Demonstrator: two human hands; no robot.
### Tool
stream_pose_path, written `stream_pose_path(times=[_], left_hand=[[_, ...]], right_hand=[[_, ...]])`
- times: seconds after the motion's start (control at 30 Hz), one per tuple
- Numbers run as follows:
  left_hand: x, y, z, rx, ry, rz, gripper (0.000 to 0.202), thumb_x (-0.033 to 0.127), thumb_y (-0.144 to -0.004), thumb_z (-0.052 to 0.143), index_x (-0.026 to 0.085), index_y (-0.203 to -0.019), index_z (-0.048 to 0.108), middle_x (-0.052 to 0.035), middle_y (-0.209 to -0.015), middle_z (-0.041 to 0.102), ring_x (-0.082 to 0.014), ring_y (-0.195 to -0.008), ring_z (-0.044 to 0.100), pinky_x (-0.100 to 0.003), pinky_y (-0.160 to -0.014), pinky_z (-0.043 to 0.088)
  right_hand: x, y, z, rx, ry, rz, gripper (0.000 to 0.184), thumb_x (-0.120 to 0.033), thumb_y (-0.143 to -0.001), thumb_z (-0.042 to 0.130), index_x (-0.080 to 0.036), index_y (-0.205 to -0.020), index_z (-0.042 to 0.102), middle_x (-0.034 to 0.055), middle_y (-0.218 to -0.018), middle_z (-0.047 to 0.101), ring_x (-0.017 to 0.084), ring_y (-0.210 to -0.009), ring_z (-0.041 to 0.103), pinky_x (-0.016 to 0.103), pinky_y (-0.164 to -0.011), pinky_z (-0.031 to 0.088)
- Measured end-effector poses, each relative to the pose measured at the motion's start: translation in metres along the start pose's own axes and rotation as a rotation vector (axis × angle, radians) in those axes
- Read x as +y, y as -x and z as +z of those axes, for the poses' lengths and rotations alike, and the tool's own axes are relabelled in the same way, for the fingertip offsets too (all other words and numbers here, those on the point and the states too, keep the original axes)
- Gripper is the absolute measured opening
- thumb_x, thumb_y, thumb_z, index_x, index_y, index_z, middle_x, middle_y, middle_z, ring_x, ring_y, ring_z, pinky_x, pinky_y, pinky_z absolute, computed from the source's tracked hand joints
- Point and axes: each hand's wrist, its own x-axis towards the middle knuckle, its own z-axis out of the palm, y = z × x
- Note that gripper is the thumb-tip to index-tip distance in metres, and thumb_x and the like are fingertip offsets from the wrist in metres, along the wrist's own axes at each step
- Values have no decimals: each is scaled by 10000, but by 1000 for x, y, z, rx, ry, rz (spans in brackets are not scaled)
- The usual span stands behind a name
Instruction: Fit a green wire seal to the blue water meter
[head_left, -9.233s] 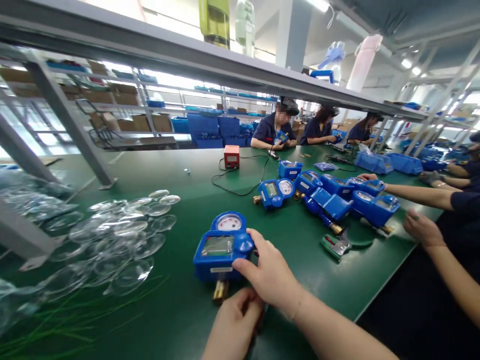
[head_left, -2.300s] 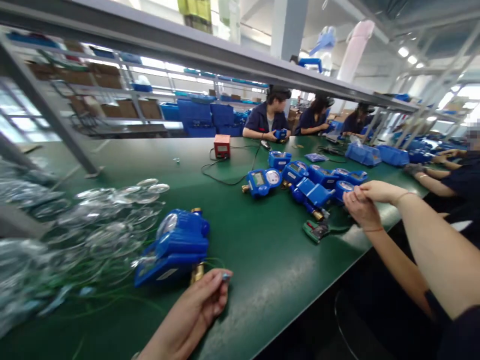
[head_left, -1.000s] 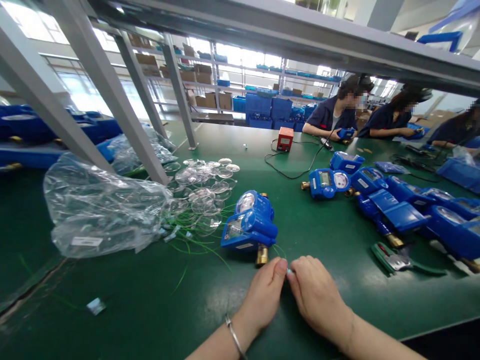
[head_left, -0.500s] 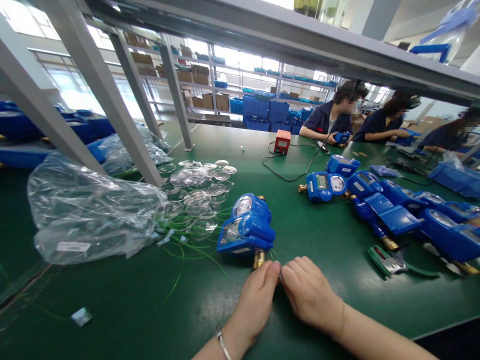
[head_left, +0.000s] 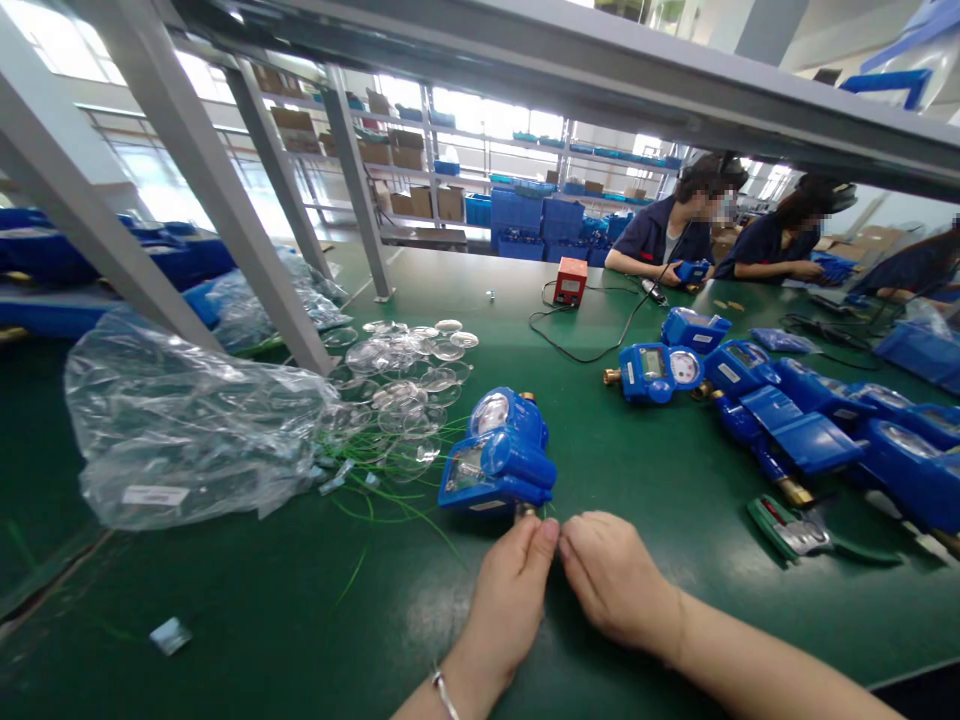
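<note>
Two bare hands, side by side at the near side of the green table (head_left: 615,460). Left hand (head_left: 514,585): fingers bent in, thumb along the index, narrow; silver bracelet (head_left: 442,690) on the wrist. Right hand (head_left: 619,580): knuckles up, fingers curled tight, tips facing the left thumb. Can't tell what's pinched in either; the grip is hidden.

Blue meter (head_left: 499,460) sits tilted on the table just beyond the left hand, display facing left. Left fingertips overlap its near brass end; contact unclear.

Left of the meter: loose green wires (head_left: 360,452), a pile of clear discs (head_left: 409,365), and a clear plastic bag (head_left: 195,430) with a white label. Small pale blue tag (head_left: 170,635) lies alone, near left.

Right: a cluster of other blue meters (head_left: 802,430), green-handled pliers (head_left: 806,538) on the table in front of it. Farther back, red box (head_left: 570,282) with black cord (head_left: 585,361). Co-worker (head_left: 652,240) across the table holds another blue meter (head_left: 691,272).
</note>
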Motion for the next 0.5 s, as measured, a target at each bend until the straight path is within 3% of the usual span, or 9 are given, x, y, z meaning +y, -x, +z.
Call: stream_pose_path(times=[0.1, 0.17, 0.27, 0.4, 0.5], left_hand=[[2, -1, 0, 38, -23, 1, 288, 427, -864, 449, 202, -692, 503, -12, -731, 555, -177, -703, 494, -257, -655, 363], [3, -1, -2, 59, -41, 0, 273, 414, -849, 484, 204, -676, 504, -8, -708, 548, -174, -681, 481, -255, -629, 342], [3, -2, -4, 52, -36, -10, 307, 434, -826, 522, 199, -632, 490, 11, -644, 509, -154, -623, 442, -247, -582, 317], [2, -4, -2, 31, 18, -29, 378, 498, -844, 463, 192, -621, 449, 46, -576, 401, -114, -534, 343, -230, -532, 302], [3, -5, 3, 44, 35, -39, 400, 526, -847, 437, 194, -624, 430, 53, -567, 371, -108, -522, 323, -224, -513, 292]], right_hand=[[-3, -7, 4, -85, -311, 241, 269, -217, -882, 276, -215, -639, 390, -62, -463, 295, 123, -431, 308, 249, -484, 286], [-5, -9, 5, -92, -323, 263, 280, -226, -900, 250, -216, -652, 380, -65, -458, 304, 121, -424, 321, 242, -477, 290], [-5, -6, 0, 15, -43, 85, 242, -247, -919, 296, -192, -741, 451, 14, -660, 491, 150, -607, 422, 280, -595, 328], [1, -2, -12, 56, 494, -268, 237, -200, -916, 315, -175, -775, 503, 51, -721, 518, 184, -665, 410, 325, -634, 304], [5, -7, -19, 11, 492, -314, 214, -205, -886, 377, -178, -742, 533, 40, -695, 528, 177, -647, 422, 313, -627, 314]])
